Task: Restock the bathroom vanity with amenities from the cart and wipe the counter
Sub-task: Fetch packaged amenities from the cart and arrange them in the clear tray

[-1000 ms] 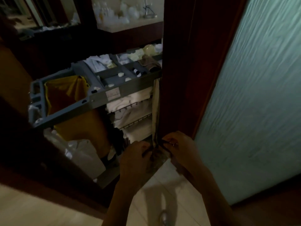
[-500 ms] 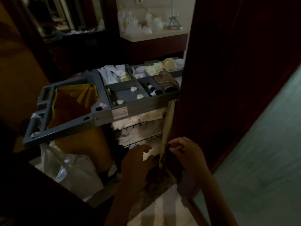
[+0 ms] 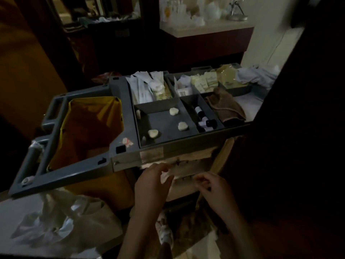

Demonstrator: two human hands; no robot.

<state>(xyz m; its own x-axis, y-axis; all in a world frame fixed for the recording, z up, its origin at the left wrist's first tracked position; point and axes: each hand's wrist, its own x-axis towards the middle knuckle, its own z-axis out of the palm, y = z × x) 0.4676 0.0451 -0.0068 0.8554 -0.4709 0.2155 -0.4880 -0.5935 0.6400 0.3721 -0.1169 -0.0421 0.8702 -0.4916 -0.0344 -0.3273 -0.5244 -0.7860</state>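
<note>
The grey housekeeping cart (image 3: 119, 131) stands right in front of me. Its top tray holds three small white soaps (image 3: 182, 126), small dark-capped bottles (image 3: 205, 120), a folded brown cloth (image 3: 225, 107), cream sachets (image 3: 205, 83) and white packets (image 3: 143, 86). Folded white linen (image 3: 190, 165) lies on wire shelves under the tray. My left hand (image 3: 151, 182) is at the shelf, thumb and fingers round an edge of the white linen. My right hand (image 3: 211, 184) hovers beside it with curled fingers; what it holds, if anything, is lost in the dark.
A yellow waste bag (image 3: 89, 128) hangs in the cart's left end, with a clear plastic bag (image 3: 61, 221) below it. A dark wooden door frame (image 3: 298, 128) stands close on the right. Behind the cart, a counter (image 3: 205, 28) carries pale bottles.
My view has swung left and closer onto the cart. Both hands rose from a dark strip by the door frame to the linen shelf, and the left hand took the linen edge.
</note>
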